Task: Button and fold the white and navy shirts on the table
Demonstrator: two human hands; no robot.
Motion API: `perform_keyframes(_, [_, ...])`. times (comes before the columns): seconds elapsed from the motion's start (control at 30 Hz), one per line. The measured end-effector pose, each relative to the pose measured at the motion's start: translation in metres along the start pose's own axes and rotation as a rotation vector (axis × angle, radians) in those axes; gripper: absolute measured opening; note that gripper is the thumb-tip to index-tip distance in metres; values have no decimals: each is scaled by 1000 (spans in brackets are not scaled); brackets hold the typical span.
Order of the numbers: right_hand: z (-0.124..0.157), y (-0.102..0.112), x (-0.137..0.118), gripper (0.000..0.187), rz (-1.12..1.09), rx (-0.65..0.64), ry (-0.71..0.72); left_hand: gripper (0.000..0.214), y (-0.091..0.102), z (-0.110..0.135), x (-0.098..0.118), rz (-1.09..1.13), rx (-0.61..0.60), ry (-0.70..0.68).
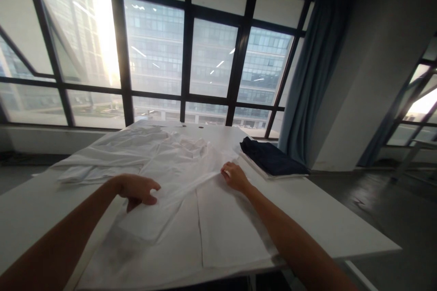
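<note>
White cloth (180, 204): spread on the tabletop (341, 232), near part laid mostly flat, not folded | left hand (141, 191): curled over the cloth, grip cannot be told | right hand (234, 175): cloth edge is pinched | dark folded cloth (269, 157): set at right | far part: left wrinkled
</note>
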State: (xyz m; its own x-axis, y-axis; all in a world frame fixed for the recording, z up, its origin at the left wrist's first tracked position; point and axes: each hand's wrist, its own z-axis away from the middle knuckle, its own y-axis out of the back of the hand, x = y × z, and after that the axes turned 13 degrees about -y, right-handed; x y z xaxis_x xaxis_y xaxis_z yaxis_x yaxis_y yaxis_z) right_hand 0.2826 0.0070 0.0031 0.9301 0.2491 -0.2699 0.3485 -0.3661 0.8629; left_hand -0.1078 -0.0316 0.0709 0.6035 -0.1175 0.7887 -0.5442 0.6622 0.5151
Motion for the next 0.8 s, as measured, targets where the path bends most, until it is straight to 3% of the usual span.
perform_keyframes(0.07, [-1,1,6,16,-29,-127,39,62,2,-5,1,-183,-95,111])
perform_keyframes(0.2, [-18,9,24,23,22,-124,-62,42,8,-40,15,-466,5,94])
perform_keyframes(0.4, [-56,18,56,47,256,-69,-182,43,-2,-161,77,-804,374,-200])
perform_keyframes(0.47, [-61,13,65,48,290,-68,-180,43,-10,-206,99,-858,504,-230])
perform_keyframes(0.63, [-59,-3,80,24,299,-33,-225,61,-13,-299,125,-760,695,-211])
perform_keyframes(0.8, [-53,-11,85,21,278,90,-345,37,19,-354,112,-504,706,-126])
